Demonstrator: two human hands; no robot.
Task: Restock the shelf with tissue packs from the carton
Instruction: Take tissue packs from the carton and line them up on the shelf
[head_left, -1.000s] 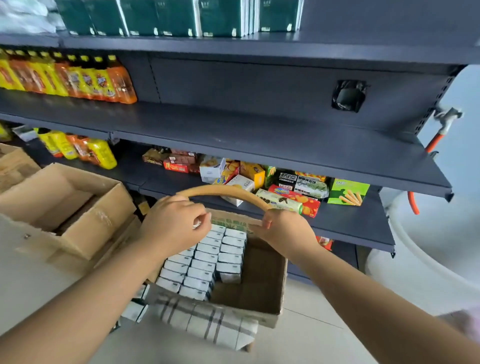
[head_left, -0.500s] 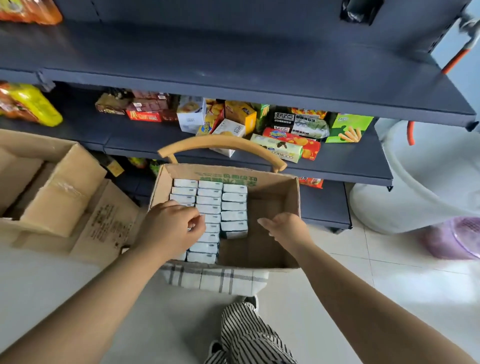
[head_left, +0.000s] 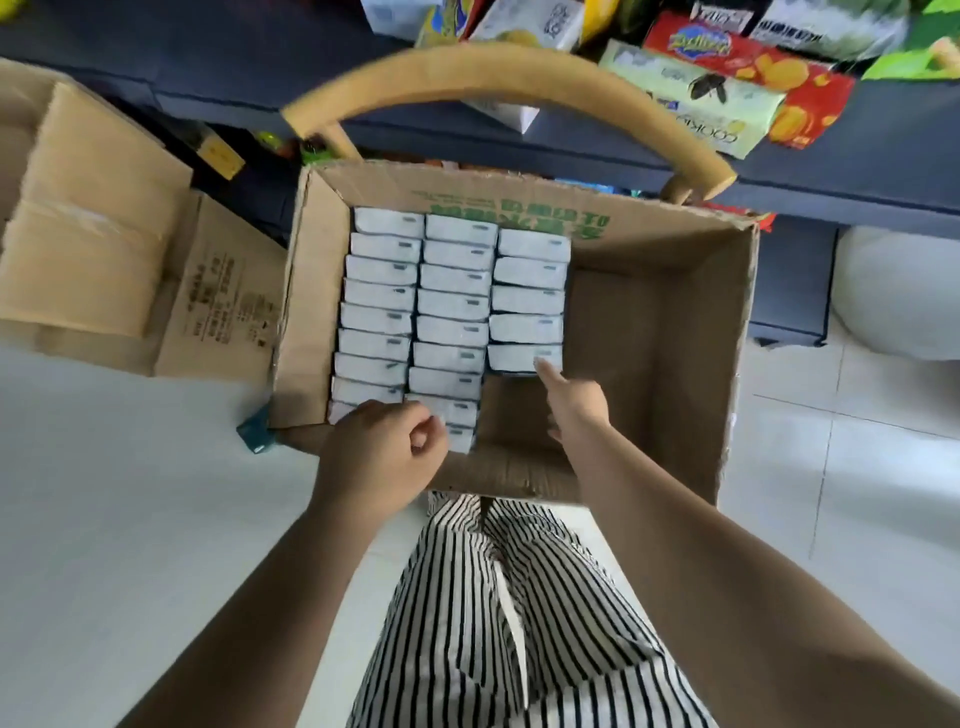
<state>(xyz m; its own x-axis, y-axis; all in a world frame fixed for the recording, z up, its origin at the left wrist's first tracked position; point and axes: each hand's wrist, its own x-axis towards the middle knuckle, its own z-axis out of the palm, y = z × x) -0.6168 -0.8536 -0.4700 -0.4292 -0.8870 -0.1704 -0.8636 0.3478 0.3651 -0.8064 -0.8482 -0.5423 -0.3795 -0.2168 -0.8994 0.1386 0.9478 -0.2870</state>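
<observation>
reaching right hand (head_left: 574, 402), fingers straight, toward tissue packs (head_left: 527, 358); left hand (head_left: 382, 452) curling empty; risking toppling neighbouring packs in carton (head_left: 727, 364).

Both bare forearms reach forward and down from the lower corners of the view, converging toward the middle. The left hand (head_left: 382, 447) is seen from the back, knuckles up, its fingers curled loosely inward toward the palm, thumb tucked beside them. The right hand (head_left: 574, 402) stretches farther ahead, wrist straight, its index finger extended and pointing forward while the other fingers fold down beneath it. The two hands stay apart, not touching each other.
</observation>
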